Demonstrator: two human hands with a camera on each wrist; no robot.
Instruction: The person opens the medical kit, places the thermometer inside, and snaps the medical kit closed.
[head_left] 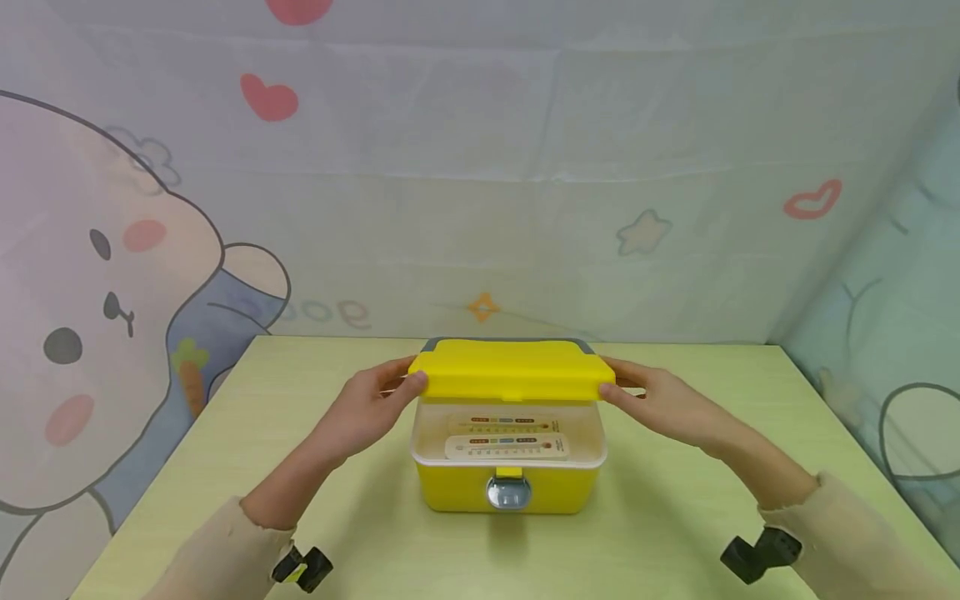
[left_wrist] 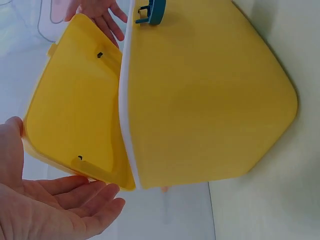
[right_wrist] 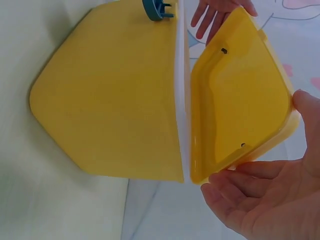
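Note:
A yellow storage box (head_left: 506, 493) with a white inner rim stands on the table, its hinged yellow lid (head_left: 513, 367) tilted partly up. At the lid's left front corner my left hand (head_left: 365, 410) holds on, thumb at the front edge and fingers along the side. My right hand (head_left: 667, 404) grips the opposite corner the same way. A grey clasp (head_left: 508, 492) sits on the box front. Inside lies a pale flat thermometer (head_left: 507, 447) with printed markings; a similar strip shows behind it, perhaps a second one or a reflection. The lid hides the box's back interior.
The box stands toward the back of the pale wooden table (head_left: 300, 500). Behind it hangs a printed cloth (head_left: 450, 208) with hearts and a cartoon animal, and another cloth (head_left: 900, 333) hangs at the right.

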